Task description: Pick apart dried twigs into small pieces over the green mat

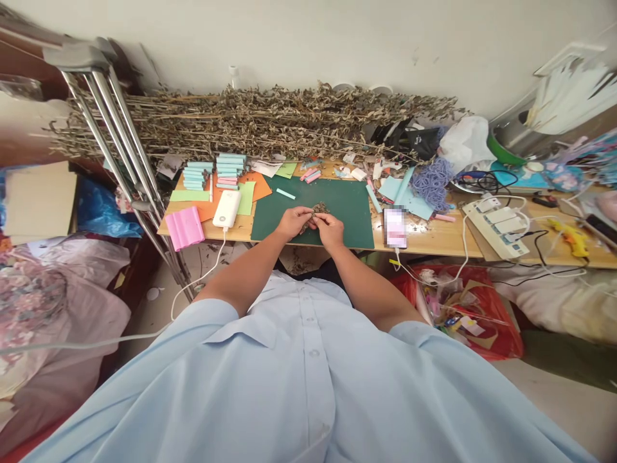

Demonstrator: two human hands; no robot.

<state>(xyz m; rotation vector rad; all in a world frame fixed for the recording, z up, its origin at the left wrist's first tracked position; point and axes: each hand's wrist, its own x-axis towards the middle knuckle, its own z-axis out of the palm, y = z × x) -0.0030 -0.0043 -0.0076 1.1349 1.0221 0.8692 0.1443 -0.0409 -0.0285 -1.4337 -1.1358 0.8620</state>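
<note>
We observe left hand (293, 222) and right hand (331, 230) both pinching dried leaves (320, 208) above the mat (349, 199). We note a power bank (226, 208) left of it, a phone (396, 226) right.

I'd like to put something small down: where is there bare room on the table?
The mat is bare between the right hand and the phone, and between the left hand and the power bank. It is crowded at the back, along the dried stems, left, around the stacked rolls, and right, around the yarn.
</note>
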